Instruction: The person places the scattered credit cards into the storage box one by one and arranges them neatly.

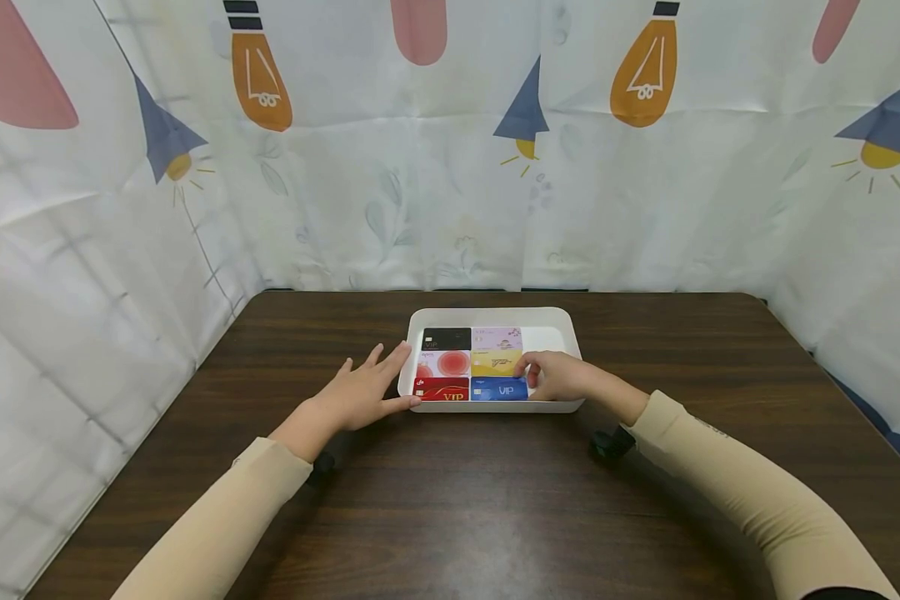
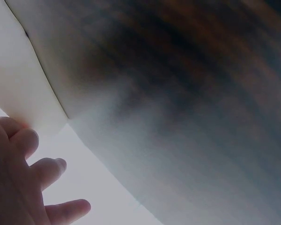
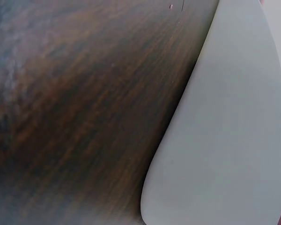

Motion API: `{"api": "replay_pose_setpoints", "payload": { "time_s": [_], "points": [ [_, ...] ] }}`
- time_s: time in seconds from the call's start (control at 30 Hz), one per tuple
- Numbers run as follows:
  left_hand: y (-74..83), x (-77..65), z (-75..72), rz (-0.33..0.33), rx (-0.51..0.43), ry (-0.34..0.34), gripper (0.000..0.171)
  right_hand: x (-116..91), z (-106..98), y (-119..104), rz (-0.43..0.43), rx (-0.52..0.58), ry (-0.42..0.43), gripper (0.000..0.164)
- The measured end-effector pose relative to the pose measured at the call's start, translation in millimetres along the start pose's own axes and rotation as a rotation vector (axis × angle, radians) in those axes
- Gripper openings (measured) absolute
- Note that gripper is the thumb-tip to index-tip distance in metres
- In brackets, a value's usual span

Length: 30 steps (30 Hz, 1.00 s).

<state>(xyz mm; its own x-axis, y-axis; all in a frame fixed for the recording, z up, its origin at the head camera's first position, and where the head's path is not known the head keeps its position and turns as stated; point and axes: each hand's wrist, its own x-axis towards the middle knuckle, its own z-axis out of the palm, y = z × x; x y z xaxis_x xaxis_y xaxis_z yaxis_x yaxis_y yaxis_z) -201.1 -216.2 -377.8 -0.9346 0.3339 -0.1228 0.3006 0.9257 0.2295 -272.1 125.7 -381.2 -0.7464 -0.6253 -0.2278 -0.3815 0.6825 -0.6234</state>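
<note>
A white tray (image 1: 560, 337) holds several cards laid in two columns. On its left side are a black VIP card (image 1: 447, 338), a white card with pink circles (image 1: 444, 364) and a red VIP card (image 1: 441, 389). Beside them lie a lilac card (image 1: 497, 337), a yellow card (image 1: 493, 363) and a blue VIP card (image 1: 498, 389). My right hand (image 1: 558, 377) reaches over the tray's front right, its bent fingertips at the blue card's right end; I cannot tell whether they pinch it. My left hand (image 1: 362, 392) spreads its fingers along the tray's left rim.
The tray stands on a dark wood-grain table (image 1: 450, 492), near its back edge. A white printed curtain (image 1: 450, 200) hangs behind the table and on both sides. Dark wrist devices (image 1: 611, 443) sit under the sleeves, close over the tabletop.
</note>
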Motion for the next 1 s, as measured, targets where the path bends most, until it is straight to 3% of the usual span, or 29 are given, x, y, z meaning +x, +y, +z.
{"api": "replay_pose_setpoints", "payload": {
  "time_s": [1.0],
  "points": [
    [1.8, 3.4, -0.9, -0.004, -0.008, -0.017, 0.101, -6.2, -0.3, 1.9, 0.007, 0.002, 0.045, 0.038]
  ]
}}
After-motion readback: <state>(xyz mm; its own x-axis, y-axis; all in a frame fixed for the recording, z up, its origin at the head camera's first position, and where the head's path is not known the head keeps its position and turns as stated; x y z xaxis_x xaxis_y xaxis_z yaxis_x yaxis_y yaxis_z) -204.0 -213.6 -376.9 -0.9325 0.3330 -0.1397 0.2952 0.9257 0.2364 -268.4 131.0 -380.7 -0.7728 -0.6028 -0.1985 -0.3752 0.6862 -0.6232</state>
